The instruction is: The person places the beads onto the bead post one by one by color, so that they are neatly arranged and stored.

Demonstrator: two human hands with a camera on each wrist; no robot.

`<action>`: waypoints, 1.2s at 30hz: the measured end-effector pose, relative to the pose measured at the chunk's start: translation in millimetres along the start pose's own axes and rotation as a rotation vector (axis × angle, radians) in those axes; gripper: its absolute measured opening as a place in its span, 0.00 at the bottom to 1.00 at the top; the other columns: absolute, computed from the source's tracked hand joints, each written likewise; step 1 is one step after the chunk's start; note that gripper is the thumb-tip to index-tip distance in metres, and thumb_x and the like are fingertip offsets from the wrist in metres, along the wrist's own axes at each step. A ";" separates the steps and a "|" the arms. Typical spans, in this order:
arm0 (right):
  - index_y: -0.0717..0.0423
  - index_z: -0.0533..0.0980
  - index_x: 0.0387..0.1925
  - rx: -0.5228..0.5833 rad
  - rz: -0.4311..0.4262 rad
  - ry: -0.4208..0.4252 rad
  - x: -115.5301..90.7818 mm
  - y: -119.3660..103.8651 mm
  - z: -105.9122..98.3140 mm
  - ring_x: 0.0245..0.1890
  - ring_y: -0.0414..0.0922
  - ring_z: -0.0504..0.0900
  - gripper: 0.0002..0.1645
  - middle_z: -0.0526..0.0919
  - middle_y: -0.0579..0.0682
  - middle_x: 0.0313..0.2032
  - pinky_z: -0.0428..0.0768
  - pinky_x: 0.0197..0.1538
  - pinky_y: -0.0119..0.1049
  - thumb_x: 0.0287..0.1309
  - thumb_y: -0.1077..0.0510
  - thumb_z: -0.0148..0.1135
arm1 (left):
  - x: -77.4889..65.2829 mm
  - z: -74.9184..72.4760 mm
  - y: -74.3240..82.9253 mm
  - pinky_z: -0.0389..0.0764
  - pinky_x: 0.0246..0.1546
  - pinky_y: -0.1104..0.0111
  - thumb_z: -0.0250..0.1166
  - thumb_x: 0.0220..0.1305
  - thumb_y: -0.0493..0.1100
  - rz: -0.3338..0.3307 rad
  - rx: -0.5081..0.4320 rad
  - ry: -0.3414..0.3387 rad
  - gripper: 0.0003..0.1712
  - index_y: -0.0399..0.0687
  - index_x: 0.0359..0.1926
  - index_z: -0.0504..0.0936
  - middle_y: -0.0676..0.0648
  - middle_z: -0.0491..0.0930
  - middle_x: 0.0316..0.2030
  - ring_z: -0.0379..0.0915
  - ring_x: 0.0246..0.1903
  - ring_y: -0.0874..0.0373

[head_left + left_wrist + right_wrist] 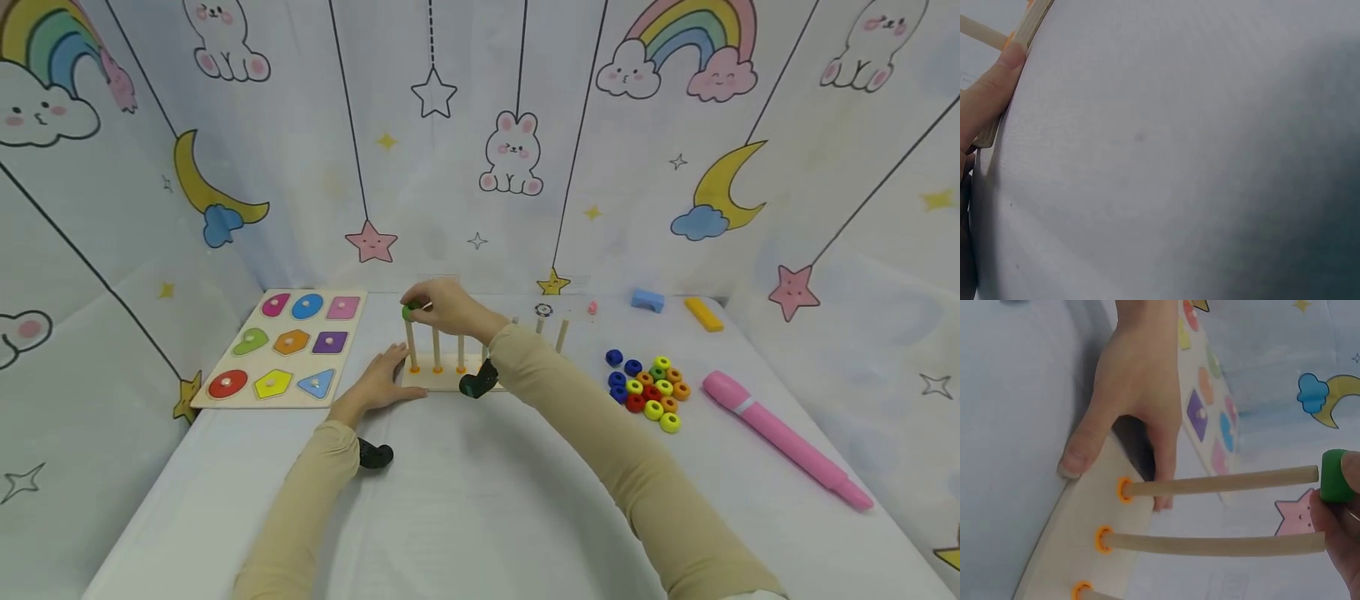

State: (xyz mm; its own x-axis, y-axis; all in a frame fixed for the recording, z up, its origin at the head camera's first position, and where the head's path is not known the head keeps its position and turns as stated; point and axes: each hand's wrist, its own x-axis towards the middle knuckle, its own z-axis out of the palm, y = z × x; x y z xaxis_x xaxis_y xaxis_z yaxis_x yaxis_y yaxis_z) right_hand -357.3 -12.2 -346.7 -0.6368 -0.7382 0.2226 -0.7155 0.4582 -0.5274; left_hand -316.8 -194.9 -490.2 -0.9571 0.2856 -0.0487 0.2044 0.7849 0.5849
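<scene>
You face one peg stand [442, 381], one shape board [270, 323], nine shape pieces [291, 342], four blue beads [614, 357], two blocks [703, 314], one pink marker [786, 440].

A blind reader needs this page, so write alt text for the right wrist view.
A right hand holds a green bead by the tip of the outermost peg on a wooden base. The left hand grips the end of that base, and a colourful shape puzzle lies beyond it.
</scene>
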 end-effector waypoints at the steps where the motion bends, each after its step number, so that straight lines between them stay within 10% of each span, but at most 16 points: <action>1: 0.62 0.77 0.50 -0.004 0.002 -0.007 0.8 -0.3 1.7 0.42 0.40 0.81 0.15 0.82 0.51 0.41 0.78 0.44 0.22 0.61 0.64 0.59 | 0.2 0.3 0.4 0.35 0.70 0.52 0.70 0.51 0.62 0.002 0.000 0.000 0.58 0.38 0.72 0.52 0.36 0.45 0.72 0.34 0.71 0.43; 36: 0.63 0.75 0.53 -0.088 0.027 -0.024 -10.4 14.7 -14.7 0.46 0.42 0.80 0.18 0.82 0.54 0.46 0.77 0.47 0.23 0.62 0.62 0.59 | 2.9 3.9 -1.5 0.39 0.69 0.48 0.70 0.49 0.63 0.020 -0.010 0.010 0.59 0.37 0.71 0.53 0.36 0.46 0.72 0.34 0.71 0.41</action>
State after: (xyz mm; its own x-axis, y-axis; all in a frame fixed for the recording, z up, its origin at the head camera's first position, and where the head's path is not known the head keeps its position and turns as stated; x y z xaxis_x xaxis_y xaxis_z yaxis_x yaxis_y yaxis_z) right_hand -365.5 9.6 -344.7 -0.6500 -0.7360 0.1892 -0.7213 0.5190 -0.4587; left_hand -319.1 -193.1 -494.4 -0.9549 0.2955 -0.0295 0.2212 0.7740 0.5933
